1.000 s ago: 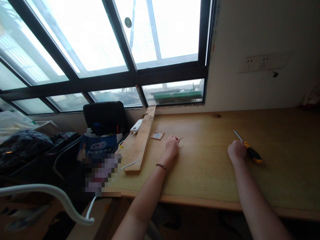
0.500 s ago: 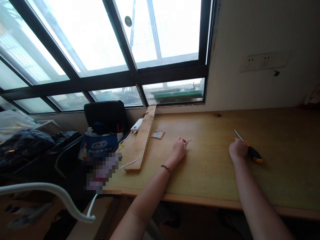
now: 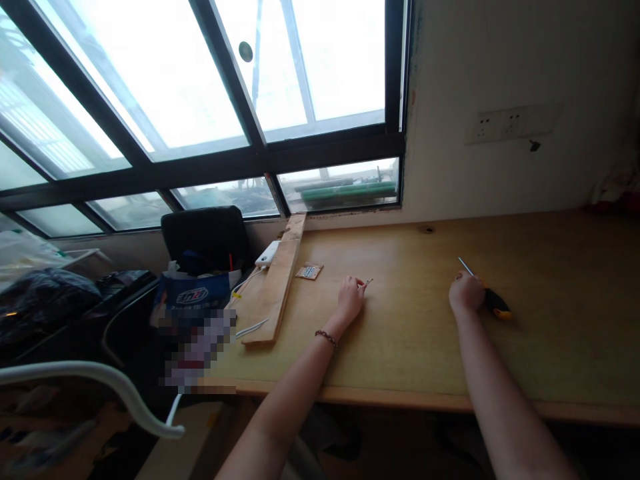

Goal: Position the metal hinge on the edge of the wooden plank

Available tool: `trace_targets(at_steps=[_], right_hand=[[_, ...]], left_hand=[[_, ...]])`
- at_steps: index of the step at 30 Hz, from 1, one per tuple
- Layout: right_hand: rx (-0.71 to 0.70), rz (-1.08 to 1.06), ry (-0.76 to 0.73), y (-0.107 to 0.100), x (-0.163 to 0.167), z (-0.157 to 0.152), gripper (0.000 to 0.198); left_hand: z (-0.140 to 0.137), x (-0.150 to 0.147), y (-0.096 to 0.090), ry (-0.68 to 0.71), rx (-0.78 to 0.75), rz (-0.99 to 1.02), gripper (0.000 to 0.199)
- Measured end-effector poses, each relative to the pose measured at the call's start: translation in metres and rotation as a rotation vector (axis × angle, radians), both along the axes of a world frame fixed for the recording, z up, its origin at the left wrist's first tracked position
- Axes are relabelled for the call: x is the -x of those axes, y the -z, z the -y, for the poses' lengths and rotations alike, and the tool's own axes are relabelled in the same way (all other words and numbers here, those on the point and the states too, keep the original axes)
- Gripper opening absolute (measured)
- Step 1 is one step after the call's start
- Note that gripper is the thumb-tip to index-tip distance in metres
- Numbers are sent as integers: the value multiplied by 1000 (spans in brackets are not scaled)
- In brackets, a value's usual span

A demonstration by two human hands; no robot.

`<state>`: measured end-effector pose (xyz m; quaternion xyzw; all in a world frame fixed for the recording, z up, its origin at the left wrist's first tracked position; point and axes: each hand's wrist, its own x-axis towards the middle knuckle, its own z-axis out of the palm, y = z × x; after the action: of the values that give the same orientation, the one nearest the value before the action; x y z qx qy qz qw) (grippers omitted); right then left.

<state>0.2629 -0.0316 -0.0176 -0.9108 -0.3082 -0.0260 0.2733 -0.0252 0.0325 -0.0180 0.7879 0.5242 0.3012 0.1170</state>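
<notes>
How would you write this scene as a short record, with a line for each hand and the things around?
Left hand: pinches a thin item, too small to identify
Right hand: holds a screwdriver, shaft pointing away from the person
Surface: wooden table
Left of left hand: small flat piece, then a long board
Behind: window, wall socket

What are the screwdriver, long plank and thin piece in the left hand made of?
Screwdriver shaft: likely bare metal, grey with a sheen. Handle: probably plastic or rubber, molded-looking black and yellow.
Plank: apparently matte wood, pale brown with a squared edge.
Thin piece: maybe metal; too small to tell, finish included.
</notes>
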Motion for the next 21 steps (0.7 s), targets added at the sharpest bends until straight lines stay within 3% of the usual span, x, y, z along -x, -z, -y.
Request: trace_targets(at_steps=[15, 18, 21], right_hand=[[82, 2, -39, -11, 11, 2, 35], [7, 16, -55, -12, 15, 0, 34], [-164, 26, -221, -13, 36, -5, 31]], left_hand=[[-6, -6, 0, -12, -49, -65, 16], [-5, -8, -1, -9, -42, -29, 16], [-3, -13, -2, 6, -15, 39, 17]])
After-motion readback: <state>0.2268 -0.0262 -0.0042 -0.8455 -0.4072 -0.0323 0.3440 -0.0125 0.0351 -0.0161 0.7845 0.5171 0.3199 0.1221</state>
